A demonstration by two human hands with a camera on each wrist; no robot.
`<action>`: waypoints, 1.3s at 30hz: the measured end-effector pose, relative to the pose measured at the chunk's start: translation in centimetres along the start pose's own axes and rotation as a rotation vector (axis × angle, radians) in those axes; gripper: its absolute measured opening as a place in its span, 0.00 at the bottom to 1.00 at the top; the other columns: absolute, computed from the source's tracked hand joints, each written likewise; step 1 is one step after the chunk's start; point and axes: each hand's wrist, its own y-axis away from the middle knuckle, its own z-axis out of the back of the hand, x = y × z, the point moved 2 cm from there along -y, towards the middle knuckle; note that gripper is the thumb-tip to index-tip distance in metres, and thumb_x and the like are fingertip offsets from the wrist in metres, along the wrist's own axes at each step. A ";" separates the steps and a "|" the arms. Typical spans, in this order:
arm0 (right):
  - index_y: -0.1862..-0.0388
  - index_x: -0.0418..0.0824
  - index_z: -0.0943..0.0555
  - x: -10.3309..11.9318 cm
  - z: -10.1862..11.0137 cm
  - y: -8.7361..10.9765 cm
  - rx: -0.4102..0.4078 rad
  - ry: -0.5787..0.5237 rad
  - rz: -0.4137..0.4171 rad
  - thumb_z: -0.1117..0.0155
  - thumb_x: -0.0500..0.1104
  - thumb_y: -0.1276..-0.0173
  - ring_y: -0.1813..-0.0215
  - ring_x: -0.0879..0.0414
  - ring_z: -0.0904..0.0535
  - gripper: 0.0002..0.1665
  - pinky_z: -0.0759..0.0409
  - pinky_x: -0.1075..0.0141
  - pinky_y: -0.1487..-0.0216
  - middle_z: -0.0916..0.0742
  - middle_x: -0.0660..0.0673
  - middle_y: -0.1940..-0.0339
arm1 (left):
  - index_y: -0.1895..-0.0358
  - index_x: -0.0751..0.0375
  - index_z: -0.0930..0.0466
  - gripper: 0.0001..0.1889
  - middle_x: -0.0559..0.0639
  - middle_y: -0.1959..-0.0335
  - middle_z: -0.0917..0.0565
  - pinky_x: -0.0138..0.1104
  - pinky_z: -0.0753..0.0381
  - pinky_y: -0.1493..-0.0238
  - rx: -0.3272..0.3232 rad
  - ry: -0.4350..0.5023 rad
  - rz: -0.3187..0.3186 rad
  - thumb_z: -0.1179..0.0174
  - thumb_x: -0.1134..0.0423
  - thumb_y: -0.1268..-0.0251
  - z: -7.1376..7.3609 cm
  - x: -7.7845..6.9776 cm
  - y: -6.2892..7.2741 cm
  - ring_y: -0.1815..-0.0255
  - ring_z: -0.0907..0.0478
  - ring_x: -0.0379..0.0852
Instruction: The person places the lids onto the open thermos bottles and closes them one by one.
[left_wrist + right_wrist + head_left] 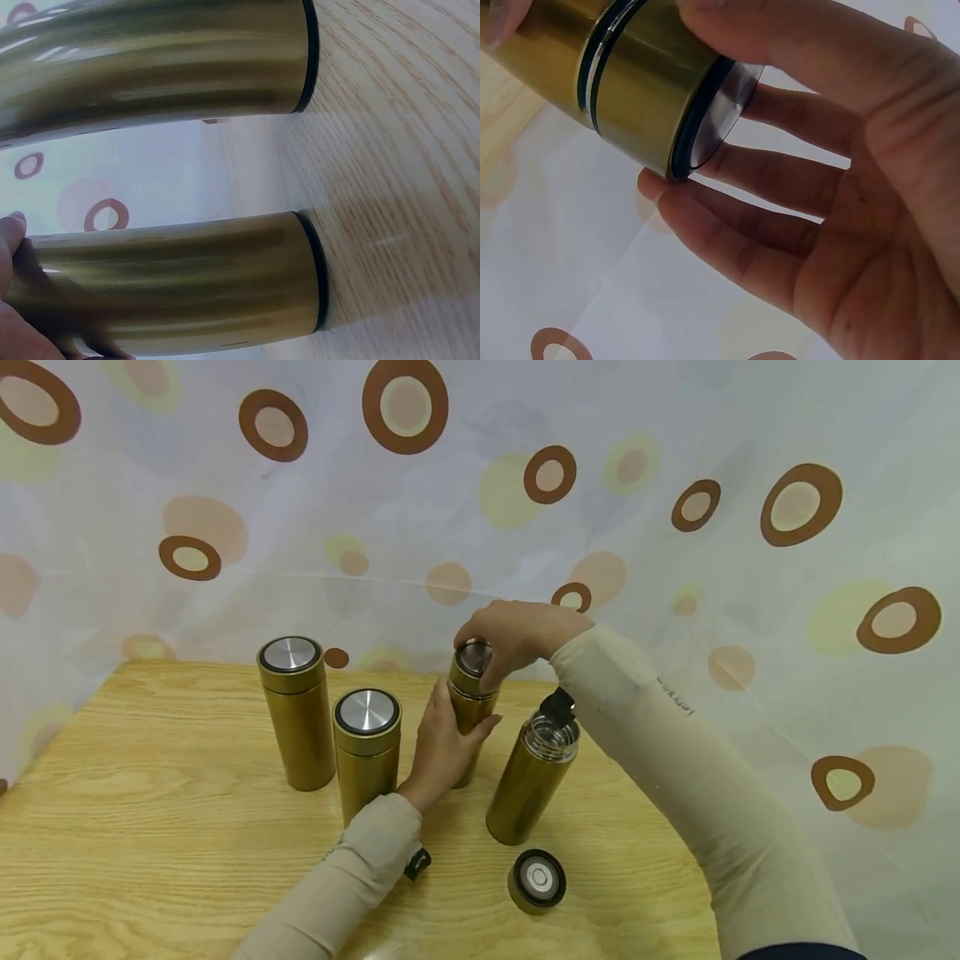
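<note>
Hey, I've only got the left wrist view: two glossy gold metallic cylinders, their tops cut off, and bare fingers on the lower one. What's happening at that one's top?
Observer: The right grip, a bare hand, holds the round, gold, silver-topped lid on that cylinder.
Operator: Is anything standing open?
Observer: Yes, in the head view, a gold cylindrical bottle right of the held cylinder stands uncapped.
Operator: Any loose lid about?
Observer: One round, gold-sided, black-rimmed lid lies on the pale wooden table, in front of the uncapped bottle.
</note>
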 end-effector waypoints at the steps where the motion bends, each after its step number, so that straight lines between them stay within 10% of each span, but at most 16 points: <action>1: 0.36 0.44 0.26 -0.1 -0.1 0.0 0.009 -0.005 -0.009 0.30 0.45 0.42 0.48 0.54 0.21 0.34 0.23 0.60 0.47 0.18 0.47 0.45 | 0.27 0.61 0.51 0.45 0.60 0.40 0.30 0.49 0.27 0.40 0.002 0.001 0.001 0.33 0.51 0.41 0.0 0.0 0.0 0.41 0.27 0.55; 6: 0.37 0.46 0.24 -0.2 -0.3 -0.1 0.013 -0.003 -0.081 0.30 0.51 0.41 0.50 0.55 0.21 0.33 0.23 0.60 0.49 0.18 0.49 0.47 | 0.28 0.61 0.51 0.45 0.60 0.39 0.30 0.48 0.27 0.40 0.007 -0.004 -0.002 0.33 0.50 0.41 -0.2 -0.1 0.2 0.40 0.28 0.55; 14: 0.69 0.41 0.24 0.2 -0.2 -0.3 0.006 0.028 -0.235 0.39 0.66 0.37 0.78 0.57 0.26 0.28 0.28 0.66 0.73 0.22 0.48 0.77 | 0.27 0.62 0.51 0.45 0.61 0.38 0.31 0.48 0.27 0.41 0.007 -0.013 -0.019 0.34 0.50 0.40 -0.4 -0.1 0.1 0.41 0.27 0.57; 20: 0.59 0.42 0.21 0.0 -0.3 -0.2 0.013 0.012 -0.324 0.50 0.74 0.36 0.65 0.52 0.20 0.37 0.22 0.59 0.60 0.17 0.44 0.63 | 0.27 0.60 0.53 0.45 0.61 0.40 0.30 0.49 0.27 0.41 0.018 -0.017 -0.016 0.35 0.49 0.39 -0.6 -0.1 0.1 0.42 0.27 0.57; 27: 0.26 0.49 0.38 0.2 0.3 0.5 0.019 -0.010 -0.127 0.36 0.60 0.35 0.28 0.48 0.37 0.43 0.36 0.52 0.31 0.32 0.46 0.27 | 0.27 0.61 0.53 0.45 0.61 0.39 0.31 0.49 0.27 0.40 0.019 -0.011 -0.010 0.34 0.50 0.40 -0.5 -0.2 0.2 0.40 0.27 0.57; 39: 0.25 0.54 0.43 1.1 0.5 1.4 0.014 -0.018 -0.036 0.31 0.32 0.43 0.34 0.51 0.34 0.51 0.25 0.61 0.52 0.40 0.45 0.26 | 0.29 0.62 0.50 0.45 0.60 0.41 0.29 0.49 0.27 0.40 -0.008 -0.005 -0.011 0.32 0.51 0.42 -0.2 -0.1 0.1 0.42 0.26 0.56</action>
